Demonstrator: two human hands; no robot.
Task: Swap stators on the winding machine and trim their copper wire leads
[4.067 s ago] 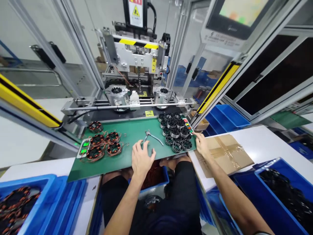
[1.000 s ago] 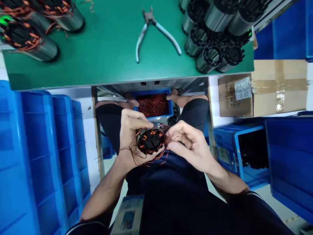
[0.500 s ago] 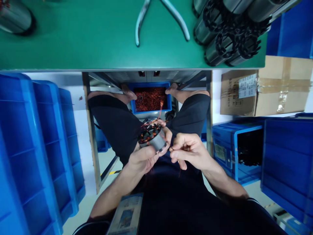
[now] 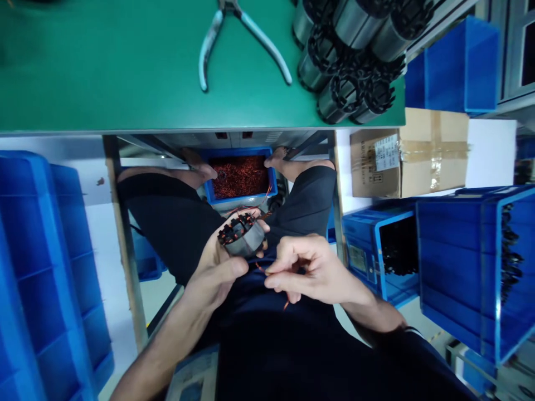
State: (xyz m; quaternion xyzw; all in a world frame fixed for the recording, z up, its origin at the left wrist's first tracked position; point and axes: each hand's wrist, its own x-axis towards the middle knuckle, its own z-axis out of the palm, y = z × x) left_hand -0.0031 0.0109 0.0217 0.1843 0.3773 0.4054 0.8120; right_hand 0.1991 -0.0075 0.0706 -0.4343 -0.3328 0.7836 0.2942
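My left hand (image 4: 221, 273) is wrapped round a motor stator (image 4: 246, 239), a grey metal ring with black slotted ends and copper windings. Its toothed end tilts up and to the left. Loose copper wires stick out from its far side. Close to its right, my right hand (image 4: 309, 267) pinches a thin copper wire (image 4: 259, 268) between thumb and forefinger. One end of that wire runs toward the stator's underside; another bit hangs below the fingers. Where it joins the stator cannot be made out.
Pliers (image 4: 246, 33) lie on the green table (image 4: 125, 72), left of several stacked stators (image 4: 338, 94). Beneath, between the feet, a blue bin (image 4: 211, 192) holds copper wire scraps. Blue crates (image 4: 455, 267) and a cardboard box (image 4: 434, 150) stand right; more blue bins (image 4: 37, 250) stand left.
The view has shifted, bringing the whole pliers' handles into sight. My left hand has turned the stator slightly, and a length of wire now shows between it and my right fingers.
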